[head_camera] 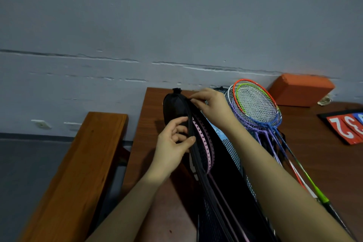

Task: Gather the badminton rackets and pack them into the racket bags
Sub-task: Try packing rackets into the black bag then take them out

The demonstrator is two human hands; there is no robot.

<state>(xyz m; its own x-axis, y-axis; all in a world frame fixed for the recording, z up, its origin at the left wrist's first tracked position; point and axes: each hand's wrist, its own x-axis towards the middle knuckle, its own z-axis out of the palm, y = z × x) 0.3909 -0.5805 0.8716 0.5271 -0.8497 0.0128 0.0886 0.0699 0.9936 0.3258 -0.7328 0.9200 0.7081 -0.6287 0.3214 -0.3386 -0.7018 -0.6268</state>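
A long black racket bag (174, 107) lies on the brown table (149, 124), its opening running toward me. A pink-framed racket (205, 143) sits inside the opening. My left hand (172, 143) grips the bag's left edge along the zipper line. At the bag's far end, my right hand (211, 107) pinches the top of the opening; whether it holds a zipper pull is hidden. To the right lies a stack of loose rackets (255, 108) with orange, green, white, purple and blue frames, their handles pointing toward me.
A wooden bench (78, 163) runs along the table's left side. An orange block (300, 89) sits at the back right against the grey wall. A red and blue flip scoreboard (347, 125) lies at the right edge.
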